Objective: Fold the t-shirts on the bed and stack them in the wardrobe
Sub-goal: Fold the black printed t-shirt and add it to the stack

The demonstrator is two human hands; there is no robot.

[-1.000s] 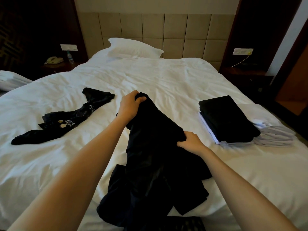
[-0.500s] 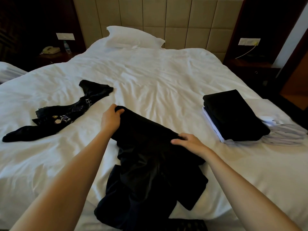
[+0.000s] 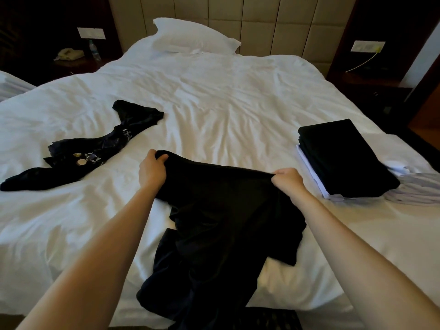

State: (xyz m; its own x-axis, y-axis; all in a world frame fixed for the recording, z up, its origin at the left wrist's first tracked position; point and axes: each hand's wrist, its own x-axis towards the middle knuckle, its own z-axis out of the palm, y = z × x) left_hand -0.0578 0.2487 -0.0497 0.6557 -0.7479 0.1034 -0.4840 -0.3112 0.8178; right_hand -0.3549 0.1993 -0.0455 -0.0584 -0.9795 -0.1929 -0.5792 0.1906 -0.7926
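Observation:
A black t-shirt [image 3: 221, 210] lies rumpled on the white bed [image 3: 214, 103], its lower part hanging over the near edge. My left hand [image 3: 152, 170] grips its far left corner, and my right hand [image 3: 288, 181] pinches the same top edge further right, so the edge runs taut between them. A second black t-shirt with a printed pattern [image 3: 90, 148] lies crumpled on the left of the bed. A folded stack [image 3: 342, 158], black shirts on top of white ones, sits at the right.
A white pillow [image 3: 192, 36] rests at the padded headboard. Loose pale clothes [image 3: 414, 189] lie beside the stack near the bed's right edge. A nightstand with a telephone [image 3: 69, 54] and a bottle stands at the far left, another nightstand [image 3: 371, 84] at the far right.
Both hands lowered the shirt toward the bed and moved apart, stretching its top edge flat. The right hand shifted to the right and now pinches the edge.

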